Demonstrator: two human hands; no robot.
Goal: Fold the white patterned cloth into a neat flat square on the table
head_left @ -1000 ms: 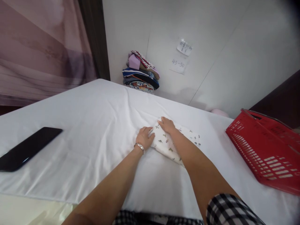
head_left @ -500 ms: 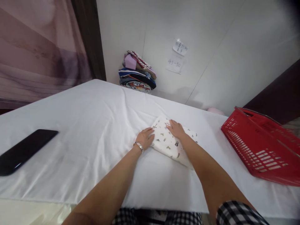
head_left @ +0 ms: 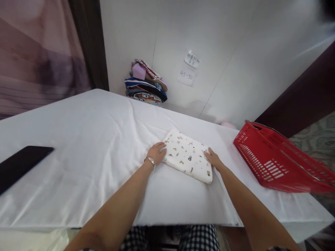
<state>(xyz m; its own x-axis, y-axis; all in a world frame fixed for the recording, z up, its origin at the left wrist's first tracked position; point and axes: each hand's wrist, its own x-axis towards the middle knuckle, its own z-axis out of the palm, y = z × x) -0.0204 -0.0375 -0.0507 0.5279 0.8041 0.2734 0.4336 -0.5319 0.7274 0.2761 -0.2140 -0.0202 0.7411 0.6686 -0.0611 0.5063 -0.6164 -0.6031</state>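
Observation:
A folded white cloth (head_left: 186,156) with small printed figures lies flat on the white-covered table (head_left: 86,146) in front of me. My left hand (head_left: 156,153), with a silver bracelet at the wrist, rests at the cloth's left edge, fingers stretched over its border. At the opposite edge my right hand (head_left: 213,158) touches the cloth with its fingertips, fingers extended. Neither hand grips the cloth. How many layers the folded cloth has cannot be made out.
To the right stands a red plastic basket (head_left: 277,160) with a metal handle. A black phone-like slab (head_left: 23,165) lies at the left. Stacked folded clothes (head_left: 146,83) sit beyond the table's far edge, against the wall with paper notes (head_left: 187,75).
My right hand has slid from the top of the cloth to its right edge, uncovering the print. My left hand stays at the left edge. The camera view has shifted slightly right.

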